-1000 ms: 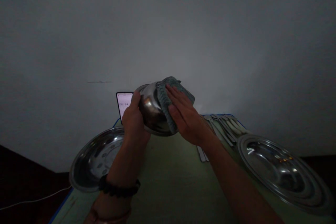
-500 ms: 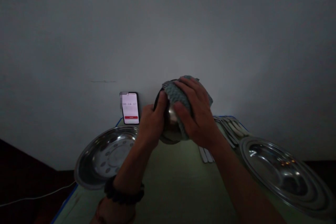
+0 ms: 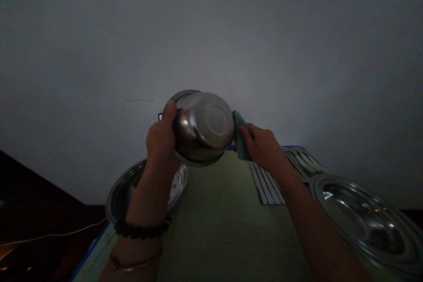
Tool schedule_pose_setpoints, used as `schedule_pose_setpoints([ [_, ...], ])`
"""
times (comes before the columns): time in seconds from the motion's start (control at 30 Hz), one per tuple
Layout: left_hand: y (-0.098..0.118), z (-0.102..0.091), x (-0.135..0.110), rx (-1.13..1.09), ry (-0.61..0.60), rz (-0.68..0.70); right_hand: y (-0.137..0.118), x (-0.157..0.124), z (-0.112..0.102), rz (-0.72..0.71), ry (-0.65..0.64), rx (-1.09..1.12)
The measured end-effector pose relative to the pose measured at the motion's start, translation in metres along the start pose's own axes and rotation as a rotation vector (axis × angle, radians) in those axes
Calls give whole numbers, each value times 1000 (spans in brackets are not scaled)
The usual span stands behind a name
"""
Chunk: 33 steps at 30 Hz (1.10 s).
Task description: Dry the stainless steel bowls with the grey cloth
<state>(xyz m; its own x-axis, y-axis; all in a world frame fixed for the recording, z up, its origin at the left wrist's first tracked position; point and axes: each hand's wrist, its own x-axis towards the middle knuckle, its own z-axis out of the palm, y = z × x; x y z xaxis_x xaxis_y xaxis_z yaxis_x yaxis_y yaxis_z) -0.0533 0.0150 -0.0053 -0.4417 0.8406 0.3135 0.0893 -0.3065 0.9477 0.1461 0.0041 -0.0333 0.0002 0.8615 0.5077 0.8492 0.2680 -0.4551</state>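
A metal bowl (image 3: 204,123) is held up above the table, tilted so that its round base faces right and toward me. My left hand (image 3: 161,136) grips its rim on the left, thumb over the outer wall. In my right hand (image 3: 264,143) a grey-green cloth (image 3: 242,139) is pinched between thumb and fingers. The cloth is beside the bowl's base; whether it touches the metal I cannot tell. The inside of the bowl is turned away from view.
A wide steel basin (image 3: 180,183) stands at left, partly behind my left forearm. Several flat-handled utensils (image 3: 266,183) lie right of centre, with more cutlery (image 3: 306,161) behind. Stacked steel plates (image 3: 360,216) sit at right. A phone (image 3: 160,116) is mostly hidden behind my left hand.
My right hand and the cloth have come off the bowl's side and moved right. My left hand has shifted left, and the bowl has turned so its base shows.
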Motion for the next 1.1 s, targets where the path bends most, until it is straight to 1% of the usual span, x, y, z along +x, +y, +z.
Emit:
schedule_pose_setpoints([
  [0.07,3,-9,6,-70,66,-34,3,-2,7,-48,-233,-92],
  [0.1,5,-12,7,-60,76,-54,4,-3,11,-83,-334,-86],
  [0.17,10,-16,5,65,36,-36,6,-6,15,-164,-489,-4],
  [0.2,12,-16,3,151,-3,-2,7,-7,15,-199,-547,46],
  [0.23,13,-15,0,236,-60,47,10,-8,13,-215,-578,84],
  [0.27,14,-13,-3,311,-149,110,13,-8,10,-203,-565,99],
  [0.33,14,-8,-9,407,-367,256,19,-5,0,-107,-445,71],
  [0.4,13,0,-16,444,-595,374,26,-2,-13,-27,-328,16],
  [0.43,12,4,-19,456,-680,429,29,-1,-20,-15,-313,-10],
  [0.5,10,13,-25,512,-783,533,38,-2,-35,9,-374,-85],
  [0.57,6,23,-31,623,-839,666,52,-7,-49,74,-448,-200],
  [0.6,4,28,-33,685,-865,748,62,-12,-57,112,-465,-266],
  [0.67,-2,39,-40,805,-930,913,87,-27,-71,149,-469,-383],
  [0.73,-9,51,-50,863,-1000,1026,117,-46,-86,124,-462,-466],
  [0.8,-17,64,-61,852,-1048,1084,146,-66,-99,212,-452,-545],
  [0.9,-28,81,-79,805,-1112,1154,182,-91,-111,395,-515,-595],
  [1.0,-35,90,-92,793,-1157,1208,205,-106,-116,551,-564,-576],
  [1.1,-37,95,-97,777,-1130,1254,221,-113,-121,627,-556,-541],
])
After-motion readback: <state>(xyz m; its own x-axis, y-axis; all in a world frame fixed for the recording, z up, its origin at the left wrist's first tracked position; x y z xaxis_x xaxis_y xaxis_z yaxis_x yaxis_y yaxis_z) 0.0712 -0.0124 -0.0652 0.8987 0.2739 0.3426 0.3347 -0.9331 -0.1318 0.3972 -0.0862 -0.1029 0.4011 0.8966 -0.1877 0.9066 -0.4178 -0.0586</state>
